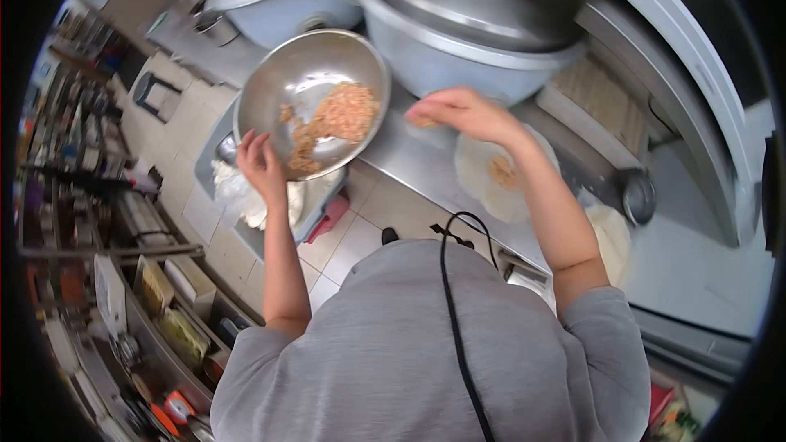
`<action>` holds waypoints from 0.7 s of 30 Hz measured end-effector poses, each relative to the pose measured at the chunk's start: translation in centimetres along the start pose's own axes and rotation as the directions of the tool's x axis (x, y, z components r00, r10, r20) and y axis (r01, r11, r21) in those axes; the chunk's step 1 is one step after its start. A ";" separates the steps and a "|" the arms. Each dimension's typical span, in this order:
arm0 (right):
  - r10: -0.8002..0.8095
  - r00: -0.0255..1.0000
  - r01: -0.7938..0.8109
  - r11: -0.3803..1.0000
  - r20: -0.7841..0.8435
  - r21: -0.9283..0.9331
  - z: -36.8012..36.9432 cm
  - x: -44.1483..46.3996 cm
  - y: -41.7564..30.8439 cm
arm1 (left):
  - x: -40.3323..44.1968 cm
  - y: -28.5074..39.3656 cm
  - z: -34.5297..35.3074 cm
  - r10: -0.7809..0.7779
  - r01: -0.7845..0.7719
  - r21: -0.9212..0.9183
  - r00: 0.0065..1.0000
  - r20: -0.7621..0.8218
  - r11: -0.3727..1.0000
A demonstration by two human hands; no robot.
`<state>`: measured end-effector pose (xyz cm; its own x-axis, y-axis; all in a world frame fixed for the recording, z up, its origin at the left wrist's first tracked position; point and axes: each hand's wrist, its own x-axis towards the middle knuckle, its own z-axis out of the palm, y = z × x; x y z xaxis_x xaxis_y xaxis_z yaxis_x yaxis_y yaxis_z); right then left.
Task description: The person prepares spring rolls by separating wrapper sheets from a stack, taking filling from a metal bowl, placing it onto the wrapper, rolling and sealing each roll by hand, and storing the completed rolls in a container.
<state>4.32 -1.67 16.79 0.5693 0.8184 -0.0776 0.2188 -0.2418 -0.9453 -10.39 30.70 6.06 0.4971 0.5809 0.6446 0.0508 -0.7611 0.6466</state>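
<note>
My left hand (262, 165) is at the lower left rim of a large metal bowl (307, 57), its fingers closed on the rim. Orange-pink chopped filling (348, 110) lies in the bowl, mostly at its right side. Between the bowl and some round pale wrappers (483, 168), my right hand (442, 110) is raised with its fingers pinched round a small lump of filling. Another small portion of filling (502, 172) rests on the wrappers, which lie on the metal counter (409, 155).
Two large lidded cookers (467, 57), (282, 8) stand behind the bowl. A grey tub (209, 147) with white contents is below it at the left. A small metal bowl (639, 196) and a wooden block (594, 106) are on the right. Shelves line the far left.
</note>
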 end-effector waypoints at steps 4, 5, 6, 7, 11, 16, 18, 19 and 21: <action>0.145 0.924 -0.221 0.958 -0.354 -0.184 -5.0 -9.4 8.0 | -1.7 8.0 2.7 0.169 -0.141 -0.181 0.974 0.151 0.973; 0.208 0.886 -0.332 0.909 -0.415 -0.254 -4.8 -10.8 10.8 | -3.0 10.1 4.2 0.195 -0.118 -0.283 0.945 0.263 0.952; 0.262 0.839 -0.440 0.842 -0.477 -0.312 -4.3 -11.9 13.4 | -4.4 12.2 5.8 0.231 -0.083 -0.377 0.901 0.366 0.922; 0.267 0.830 -0.449 0.841 -0.490 -0.301 -3.4 -12.5 15.8 | -5.9 13.8 7.6 0.300 -0.094 -0.407 0.825 0.479 0.909; -0.044 0.789 -0.238 0.898 -0.613 -0.370 -1.0 -14.7 19.3 | -12.5 17.9 15.5 0.519 -0.074 -0.595 0.582 0.626 0.800; -0.159 0.732 -0.332 0.766 -0.663 -0.551 1.1 -16.5 20.2 | -16.6 19.5 21.4 0.668 -0.045 -0.720 0.415 0.617 0.693; -0.189 0.762 -0.344 0.693 -0.620 -0.634 2.2 -16.3 20.7 | -17.1 19.4 22.2 0.720 -0.111 -0.723 0.275 0.638 0.682; -0.187 0.757 -0.349 0.695 -0.627 -0.628 2.2 -16.5 20.7 | -17.1 19.2 22.1 0.723 -0.111 -0.724 0.266 0.638 0.680; -0.146 0.790 -0.355 0.683 -0.596 -0.638 2.1 -17.0 20.2 | -16.5 18.8 21.2 0.704 -0.144 -0.690 0.194 0.683 0.709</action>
<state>-2.58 -19.39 -1.67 0.8899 0.3710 0.2655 0.4529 -0.7887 -0.4157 0.74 0.70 -1.07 0.7236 -0.6207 0.3018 -0.6336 -0.4240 0.6471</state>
